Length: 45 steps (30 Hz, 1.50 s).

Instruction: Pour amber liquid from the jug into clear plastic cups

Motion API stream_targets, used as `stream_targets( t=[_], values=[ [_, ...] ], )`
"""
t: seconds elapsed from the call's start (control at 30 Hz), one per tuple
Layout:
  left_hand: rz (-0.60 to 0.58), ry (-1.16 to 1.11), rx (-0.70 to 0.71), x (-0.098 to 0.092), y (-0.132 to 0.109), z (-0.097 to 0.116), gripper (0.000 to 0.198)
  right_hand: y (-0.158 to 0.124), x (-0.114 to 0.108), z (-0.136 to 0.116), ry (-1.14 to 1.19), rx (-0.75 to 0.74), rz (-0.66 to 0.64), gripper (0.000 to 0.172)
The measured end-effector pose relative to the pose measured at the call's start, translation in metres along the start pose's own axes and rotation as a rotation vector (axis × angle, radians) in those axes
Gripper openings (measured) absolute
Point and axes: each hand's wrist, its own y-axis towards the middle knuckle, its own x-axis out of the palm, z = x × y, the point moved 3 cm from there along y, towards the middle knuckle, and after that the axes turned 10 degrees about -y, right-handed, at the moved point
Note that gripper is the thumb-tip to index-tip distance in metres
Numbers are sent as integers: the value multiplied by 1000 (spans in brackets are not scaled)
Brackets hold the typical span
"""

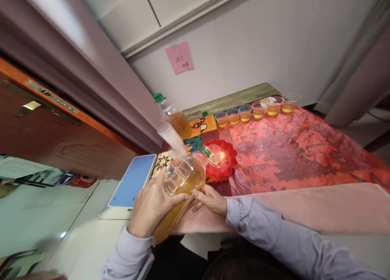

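Both my hands are wrapped round a large clear plastic bottle (185, 176) of amber liquid, tilted with its neck up and to the right. My left hand (154, 205) grips its left side, and my right hand (209, 198) holds it from the right. The mouth, with a green ring, is over a clear plastic cup (215, 153) on a red scalloped plate (228, 170). Whether liquid is flowing I cannot tell. Behind the bottle leans a stack of clear cups (172, 137).
Several cups of amber liquid (258, 109) stand in a row at the back of the red-covered table (274, 150). A second bottle (179, 123) with a green cap stands back left, near a loose green cap (205, 113). A blue board (134, 180) lies at left, beside a wooden door (61, 125).
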Motion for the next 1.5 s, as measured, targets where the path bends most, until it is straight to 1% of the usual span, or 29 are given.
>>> stream_targets(
  t=[0.17, 0.37, 0.43, 0.53, 0.6, 0.7, 0.87, 1.03, 1.27, 1.5],
  values=[
    [-10, -16, 38, -1, 1, 1, 97, 0, 1, -2, -5, -6, 1, 75],
    [-17, -10, 34, -2, 1, 3, 98, 0, 1, -1, -5, 0, -6, 77],
    [-51, -19, 14, -5, 1, 8, 98, 1, 1, 0, 2, 4, -2, 78],
    [-124, -25, -57, -9, 0, 14, 98, 1, 0, 1, 9, 10, 4, 81],
    [-146, -30, -90, -11, 0, 16, 97, 1, 0, 1, 5, 8, 9, 81],
    [-139, -40, -84, -12, 0, 17, 94, 1, 1, 0, 0, 4, 10, 81],
    [-90, -32, -42, -11, 0, 15, 89, 0, 1, -2, -4, 4, 11, 81],
    [-91, -37, -9, -10, 0, 13, 90, 1, 1, -1, 11, 27, 6, 84],
    [-157, -30, -101, -11, 0, 19, 94, 1, 1, -2, 13, 26, 3, 81],
    [-162, -16, -116, -14, -1, 23, 94, 0, 2, -1, 8, 31, 10, 84]
  ],
)
